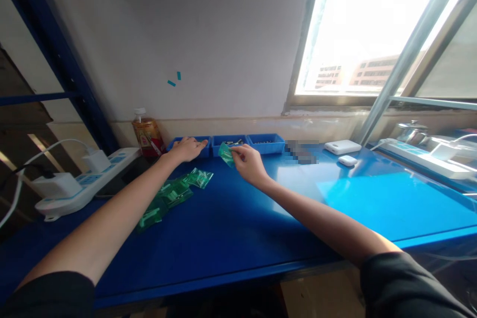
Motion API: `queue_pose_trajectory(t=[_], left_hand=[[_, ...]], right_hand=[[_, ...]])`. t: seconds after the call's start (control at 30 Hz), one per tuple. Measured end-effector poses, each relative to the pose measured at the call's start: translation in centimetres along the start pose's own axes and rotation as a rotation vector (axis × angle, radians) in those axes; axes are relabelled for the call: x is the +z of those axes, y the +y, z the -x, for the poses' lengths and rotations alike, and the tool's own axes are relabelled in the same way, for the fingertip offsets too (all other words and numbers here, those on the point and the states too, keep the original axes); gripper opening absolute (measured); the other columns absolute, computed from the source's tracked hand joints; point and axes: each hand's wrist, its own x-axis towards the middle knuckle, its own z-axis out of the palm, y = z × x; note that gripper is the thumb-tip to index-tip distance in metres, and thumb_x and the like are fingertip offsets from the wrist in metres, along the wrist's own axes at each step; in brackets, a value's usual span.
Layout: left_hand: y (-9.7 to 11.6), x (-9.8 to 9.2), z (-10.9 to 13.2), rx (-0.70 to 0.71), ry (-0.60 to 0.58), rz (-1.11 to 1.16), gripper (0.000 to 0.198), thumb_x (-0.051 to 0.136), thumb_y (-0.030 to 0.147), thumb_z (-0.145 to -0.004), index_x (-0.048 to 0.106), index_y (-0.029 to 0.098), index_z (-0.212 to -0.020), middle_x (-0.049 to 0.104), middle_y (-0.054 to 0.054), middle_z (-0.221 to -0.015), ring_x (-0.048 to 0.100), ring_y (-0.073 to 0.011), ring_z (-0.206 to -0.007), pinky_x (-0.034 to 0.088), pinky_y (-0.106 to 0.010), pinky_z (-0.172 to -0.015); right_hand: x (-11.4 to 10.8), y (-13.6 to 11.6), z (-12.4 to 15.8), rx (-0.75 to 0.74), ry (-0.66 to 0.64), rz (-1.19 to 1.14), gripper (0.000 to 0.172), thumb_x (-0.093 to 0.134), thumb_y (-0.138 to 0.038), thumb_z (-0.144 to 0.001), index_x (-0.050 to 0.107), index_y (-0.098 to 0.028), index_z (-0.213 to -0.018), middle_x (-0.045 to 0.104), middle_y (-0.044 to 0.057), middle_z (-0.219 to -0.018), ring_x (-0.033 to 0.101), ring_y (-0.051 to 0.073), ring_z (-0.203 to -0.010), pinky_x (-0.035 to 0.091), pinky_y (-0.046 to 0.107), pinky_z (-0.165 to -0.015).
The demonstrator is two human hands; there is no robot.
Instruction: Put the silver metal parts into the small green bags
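Note:
My left hand (187, 149) reaches into the leftmost of three small blue trays (173, 144) at the back of the blue table (242, 228); its fingers are curled over the tray and what they touch is hidden. My right hand (249, 161) pinches a small green plastic bag (225, 153) just in front of the middle blue tray (228, 140). Several more green bags (175, 194) lie in a loose row on the table under my left forearm. The right blue tray (265, 142) holds small pale parts.
A bottle of amber drink (147, 135) stands left of the trays. A white power strip with chargers (80, 179) lies at the far left. A white box (342, 146) and an earbud case (347, 160) sit right of the trays; another power strip (428, 159) runs under the window.

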Motion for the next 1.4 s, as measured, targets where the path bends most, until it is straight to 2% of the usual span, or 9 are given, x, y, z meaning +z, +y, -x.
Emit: queue_pose_trajectory(t=[0.23,0.37,0.5,0.7,0.8,1.0,1.23,1.3,1.4], left_hand=[[0.9,0.0,2.0,-0.101,0.148,0.072,0.057,0.014,0.049,-0.093,0.055,0.024,-0.124,0.053,-0.013,-0.127,0.042,-0.0332,-0.12,0.036,-0.052,-0.093],[-0.5,-0.8,5.5,-0.038,0.286,0.114,0.039,0.034,0.038,-0.089,0.065,0.016,-0.093,0.062,-0.012,-0.098,0.056,-0.027,-0.098,0.043,-0.039,-0.085],[-0.9,-0.7,9.4,0.038,0.225,0.217,0.034,0.038,0.041,-0.089,0.065,0.02,-0.091,0.064,-0.006,-0.096,0.06,-0.0215,-0.089,0.045,-0.032,-0.079],[-0.2,0.7,11.3,0.054,0.016,0.142,0.045,0.042,0.053,-0.085,0.064,0.02,-0.107,0.065,-0.009,-0.106,0.057,-0.0286,-0.101,0.043,-0.039,-0.086],[-0.3,1.3,11.1,0.064,-0.013,0.144,0.047,0.045,0.056,-0.082,0.063,0.02,-0.107,0.065,-0.011,-0.107,0.056,-0.031,-0.103,0.043,-0.041,-0.085],[0.6,0.5,10.9,0.022,0.165,0.519,0.031,0.052,0.048,-0.08,0.059,0.021,-0.094,0.067,-0.006,-0.092,0.062,-0.0229,-0.086,0.047,-0.031,-0.072],[2.6,-0.9,11.8,0.094,0.276,0.573,0.02,0.056,0.04,-0.079,0.06,0.021,-0.082,0.064,-0.002,-0.082,0.059,-0.018,-0.075,0.044,-0.027,-0.064],[2.6,-1.1,11.9,0.073,0.305,0.625,0.02,0.057,0.039,-0.078,0.06,0.021,-0.083,0.062,-0.001,-0.079,0.058,-0.0168,-0.072,0.044,-0.027,-0.064],[3.0,-1.5,12.1,-0.082,0.201,1.012,0.028,0.054,0.042,-0.08,0.057,0.02,-0.098,0.059,0.001,-0.07,0.059,-0.016,-0.066,0.048,-0.029,-0.064]], right_hand=[[4.7,-0.1,-7.8,-0.24,0.059,0.243,0.034,0.037,-0.019,-0.093,0.062,-0.017,-0.116,0.055,0.008,-0.099,0.054,0.017,-0.091,0.041,0.026,-0.082],[7.9,0.5,-9.8,-0.247,-0.195,0.331,0.042,0.05,-0.023,-0.088,0.053,-0.014,-0.128,0.056,0.012,-0.102,0.052,0.022,-0.097,0.04,0.031,-0.088],[8.4,0.3,-7.4,-0.276,-0.275,0.288,0.041,0.049,-0.027,-0.088,0.054,-0.011,-0.125,0.059,0.013,-0.105,0.051,0.023,-0.1,0.039,0.034,-0.09],[6.9,-0.6,-0.8,-0.262,-0.54,0.293,0.059,0.057,-0.045,-0.082,0.048,-0.01,-0.128,0.061,0.013,-0.105,0.051,0.028,-0.099,0.041,0.042,-0.087],[6.9,-0.7,1.1,-0.228,-0.502,0.279,0.056,0.058,-0.041,-0.082,0.045,-0.014,-0.129,0.055,0.013,-0.11,0.05,0.028,-0.101,0.043,0.043,-0.086],[6.9,-0.2,1.4,-0.212,-0.269,0.009,0.061,0.055,-0.015,-0.078,0.032,-0.018,-0.135,0.04,0.011,-0.115,0.049,0.019,-0.1,0.046,0.032,-0.087],[6.6,0.2,0.9,-0.188,-0.15,-0.038,0.013,0.051,-0.012,-0.074,0.053,-0.018,-0.086,0.049,0.003,-0.085,0.05,0.017,-0.083,0.045,0.029,-0.076],[5.9,-0.1,0.9,-0.242,-0.129,0.012,0.011,0.052,-0.013,-0.075,0.056,-0.018,-0.084,0.049,0.003,-0.086,0.048,0.016,-0.083,0.044,0.028,-0.075],[4.2,-1.0,1.1,-0.345,-0.136,0.146,0.02,0.049,-0.014,-0.08,0.061,-0.021,-0.094,0.049,0.005,-0.092,0.046,0.017,-0.087,0.042,0.027,-0.074]])
